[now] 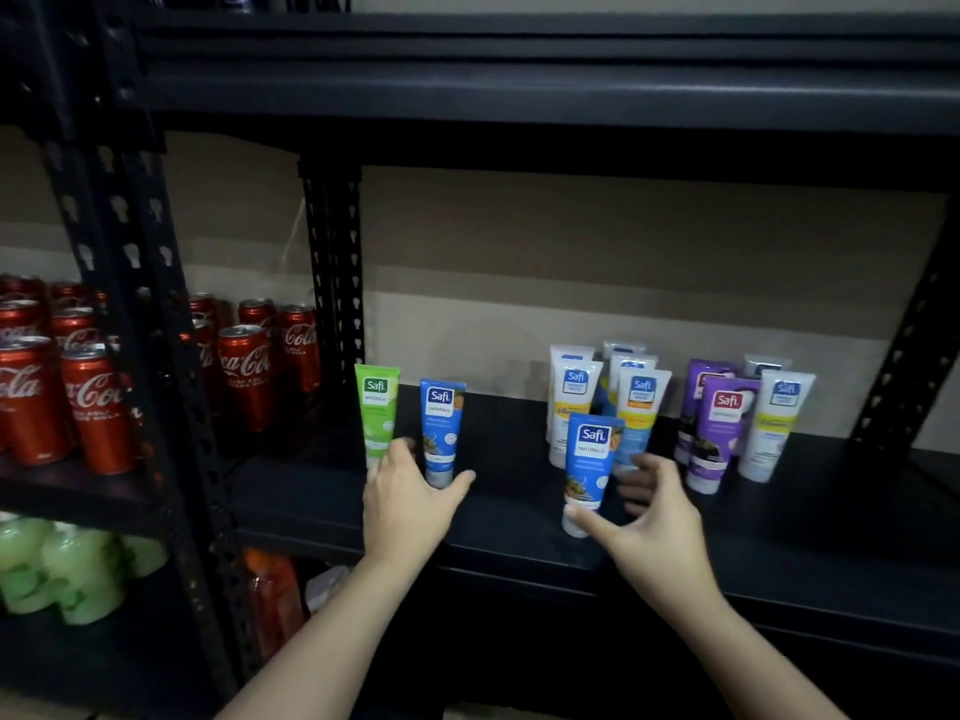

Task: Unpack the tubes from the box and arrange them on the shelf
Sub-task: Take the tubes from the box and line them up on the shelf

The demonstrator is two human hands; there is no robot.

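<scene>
On the black shelf (509, 517) my left hand (410, 504) holds the cap end of an upright blue Safi tube (442, 426), thumb on its right and fingers on its left. These fingers also touch the base of a green Safi tube (376, 407) standing next to it. My right hand (652, 519) curls round the lower end of a second blue tube (592, 459), which stands near the shelf's front edge; the thumb lies on its cap and the fingers are behind it. The box is not in view.
Behind the right hand stand several white-and-blue tubes (574, 394) and, further right, purple tubes (719, 433) with white ones (776, 426). Red cola cans (93, 413) fill the left bay past a black upright (332, 283). Green bottles (78, 574) sit on the shelf below.
</scene>
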